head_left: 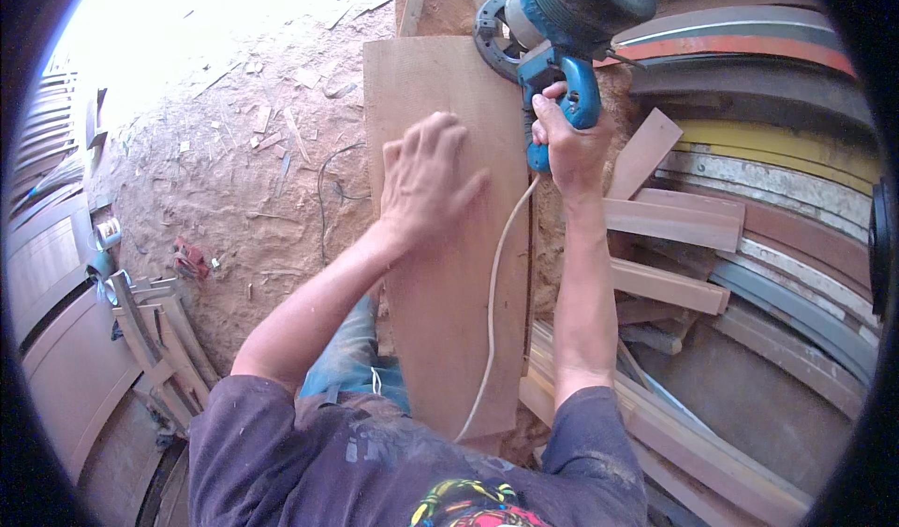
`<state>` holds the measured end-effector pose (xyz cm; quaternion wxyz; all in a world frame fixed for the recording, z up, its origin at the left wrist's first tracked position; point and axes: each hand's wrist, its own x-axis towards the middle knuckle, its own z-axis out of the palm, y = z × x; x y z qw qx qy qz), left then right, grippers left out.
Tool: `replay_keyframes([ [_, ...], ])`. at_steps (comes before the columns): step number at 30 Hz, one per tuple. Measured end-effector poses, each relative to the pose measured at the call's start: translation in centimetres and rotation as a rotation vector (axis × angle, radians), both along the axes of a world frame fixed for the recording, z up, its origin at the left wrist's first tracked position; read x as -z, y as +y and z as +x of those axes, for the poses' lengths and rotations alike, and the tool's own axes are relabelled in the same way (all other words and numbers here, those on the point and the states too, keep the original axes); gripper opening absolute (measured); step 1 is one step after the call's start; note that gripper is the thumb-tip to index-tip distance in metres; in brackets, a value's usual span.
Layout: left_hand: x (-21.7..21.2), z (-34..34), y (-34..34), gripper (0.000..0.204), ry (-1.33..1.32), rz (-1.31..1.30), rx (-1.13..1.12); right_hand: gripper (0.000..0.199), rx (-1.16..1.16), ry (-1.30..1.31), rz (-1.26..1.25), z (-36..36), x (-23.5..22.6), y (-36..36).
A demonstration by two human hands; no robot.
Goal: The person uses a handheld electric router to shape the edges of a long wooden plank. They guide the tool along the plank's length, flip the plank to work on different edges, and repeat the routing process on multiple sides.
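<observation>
A long reddish-brown wooden board lies lengthwise in front of me, its far end squared off. Flat on its upper part rests my left hand, fingers spread and slightly blurred. My right hand is wrapped round the blue handle of a router with a round black base. The router is tilted on its side at the board's far right corner, and its bit cannot be seen. From the handle a pale cord runs down over the board toward my body.
Stacked planks and curved coloured boards fill the right side. Long timber strips lie beside my right elbow. Sawdust and offcuts cover the floor on the left, near a bundle of wood pieces and a dark cable.
</observation>
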<state>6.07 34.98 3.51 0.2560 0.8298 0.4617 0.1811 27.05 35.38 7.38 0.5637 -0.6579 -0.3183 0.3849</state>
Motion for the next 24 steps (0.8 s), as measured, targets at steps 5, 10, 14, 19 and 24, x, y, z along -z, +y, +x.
replay_keyframes([
  [5, 1.9, 4.3, 8.5, 0.066, -0.319, 0.035, -0.296, 0.006, -0.045, -0.036, 0.004, -0.9, -0.4, -0.7],
  [10, 2.3, 7.1, 12.1, 0.061, -0.156, 0.019, -0.420, 0.006, -0.042, -0.030, -0.041, -1.2, -0.3, -1.6],
  [14, 2.6, 7.6, 11.6, 0.052, -0.164, 0.068, -0.441, 0.005, -0.034, -0.107, -0.024, -1.1, 0.3, -2.0],
  [19, 2.9, 7.3, 9.7, 0.053, -0.217, 0.050, -0.410, 0.004, -0.039, -0.107, -0.046, -1.4, 0.3, -3.7],
  [24, 3.6, 6.5, 7.0, 0.059, -0.196, 0.094, -0.397, 0.003, -0.057, -0.099, -0.110, -2.0, -0.6, -6.7],
])
